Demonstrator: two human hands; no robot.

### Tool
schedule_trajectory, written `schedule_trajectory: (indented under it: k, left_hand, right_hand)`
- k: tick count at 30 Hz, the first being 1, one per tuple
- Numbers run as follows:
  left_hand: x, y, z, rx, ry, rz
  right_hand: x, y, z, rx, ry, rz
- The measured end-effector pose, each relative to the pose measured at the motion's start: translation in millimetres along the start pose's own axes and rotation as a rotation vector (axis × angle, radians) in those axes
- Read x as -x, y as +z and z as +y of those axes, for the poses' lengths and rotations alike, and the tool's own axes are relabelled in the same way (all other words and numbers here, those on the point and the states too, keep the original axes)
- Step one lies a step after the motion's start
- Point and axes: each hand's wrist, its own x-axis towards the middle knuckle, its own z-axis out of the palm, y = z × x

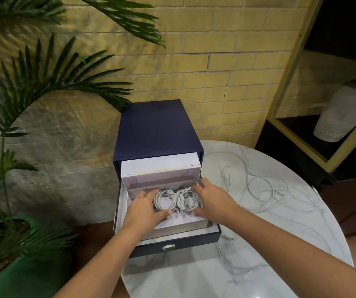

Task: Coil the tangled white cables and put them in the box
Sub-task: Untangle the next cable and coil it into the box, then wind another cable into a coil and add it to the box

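A dark blue box [157, 130] stands on the white marble table [258, 265], its drawer [177, 246] pulled out toward me. Inside the drawer's white lining lie two coiled white cables, the left coil [165, 198] and the right coil [187, 201], side by side. My left hand [146, 208] cups the left coil from its left side. My right hand [212, 198] wraps around the right coil from its right side. Several loose white cables [265, 190] lie tangled on the table to the right of the box.
A palm plant [33, 87] in a green pot [22, 272] stands at the left. A yellow brick wall rises behind the box. A gold-framed shelf [301, 136] with a white ribbed vase [342, 117] is at the right. One cable trails past the drawer's front.
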Motion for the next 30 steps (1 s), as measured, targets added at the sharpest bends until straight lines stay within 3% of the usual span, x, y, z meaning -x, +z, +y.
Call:
schedule_trajectory:
  k: [9, 13, 16, 20, 25, 30]
  left_hand:
    - [-3, -4, 3, -0.022, -0.042, -0.010]
    - [-1, -10, 8, -0.101, -0.039, 0.061]
    - [3, -12, 22, -0.170, 0.020, 0.180]
    - [7, -5, 52, -0.045, 0.160, 0.217]
    - [17, 32, 110, 0.211, 0.372, 0.089]
    - [32, 83, 160, 0.250, 0.485, -0.157]
  right_hand:
    - [1, -6, 2, -0.045, 0.000, -0.027]
    - [11, -14, 15, -0.130, 0.003, 0.028]
    - [23, -19, 36, -0.181, 0.027, 0.091]
    - [42, -24, 72, -0.242, 0.098, 0.129]
    - [75, -16, 126, -0.287, 0.170, 0.079]
    - [108, 15, 170, -0.273, 0.168, -0.080]
